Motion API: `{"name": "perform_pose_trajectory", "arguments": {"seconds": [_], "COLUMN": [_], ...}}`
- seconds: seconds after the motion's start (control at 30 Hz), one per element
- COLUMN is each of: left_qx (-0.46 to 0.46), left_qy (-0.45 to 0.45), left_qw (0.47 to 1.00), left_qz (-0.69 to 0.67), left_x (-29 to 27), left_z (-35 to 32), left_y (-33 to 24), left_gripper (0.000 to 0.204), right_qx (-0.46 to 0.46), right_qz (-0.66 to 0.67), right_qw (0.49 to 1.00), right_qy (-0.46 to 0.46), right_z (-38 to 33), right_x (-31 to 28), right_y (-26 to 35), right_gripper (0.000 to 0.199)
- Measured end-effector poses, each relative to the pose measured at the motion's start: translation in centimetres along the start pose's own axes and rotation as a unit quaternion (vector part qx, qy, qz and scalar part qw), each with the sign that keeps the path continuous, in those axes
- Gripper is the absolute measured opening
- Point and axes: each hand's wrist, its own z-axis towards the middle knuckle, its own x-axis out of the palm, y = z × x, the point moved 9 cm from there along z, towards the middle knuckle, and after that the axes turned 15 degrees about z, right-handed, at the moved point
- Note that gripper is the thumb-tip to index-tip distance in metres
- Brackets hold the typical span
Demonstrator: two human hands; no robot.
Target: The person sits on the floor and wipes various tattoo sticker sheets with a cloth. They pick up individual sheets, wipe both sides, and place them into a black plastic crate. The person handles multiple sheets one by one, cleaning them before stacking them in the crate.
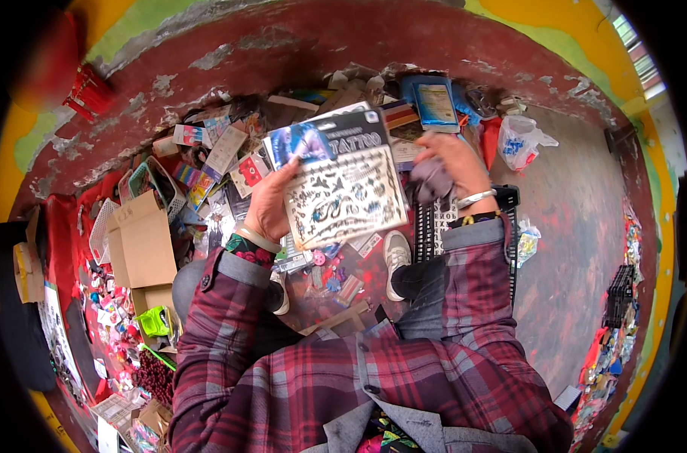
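White sheets point(347, 198) are clamped at their left edge by the left hand point(272, 198), above the floor point(570, 249). Grey cloth point(429, 183) is held in the right hand point(462, 167), just beside the sheets' right edge; the hands are apart. Open room is found right of the crate point(508, 198); leftward, it is limited by a box point(147, 245).

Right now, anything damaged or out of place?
Yes: paint has flaked off the maroon wall in pale patches, and small items lie scattered on the floor between the shoes. The patterned sheet in the left hand looks undamaged.
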Motion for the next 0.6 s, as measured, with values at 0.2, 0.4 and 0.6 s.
{"name": "perform_pose_trajectory", "arguments": {"seconds": [0.2, 0.4, 0.6], "left_qx": [0.056, 0.028, 0.045], "left_qy": [-0.045, 0.073, 0.084], "left_qw": [0.997, 0.995, 0.985], "left_qz": [-0.020, -0.069, -0.147], "left_x": [-0.6, -0.2, 2.5], "left_z": [0.5, 1.3, 0.2], "left_y": [-0.7, 1.6, 0.2], "left_gripper": [0.040, 0.045, 0.048], "right_qx": [-0.211, -0.450, -0.432], "right_qz": [0.166, -0.249, -0.500], "right_qw": [0.963, 0.835, 0.735], "right_qy": [-0.039, 0.197, 0.149], "right_z": [-2.9, -7.9, -7.7], "right_x": [2.3, 17.6, 18.8], "right_y": [5.2, -0.9, -3.9], "right_gripper": [0.024, 0.026, 0.033]}}
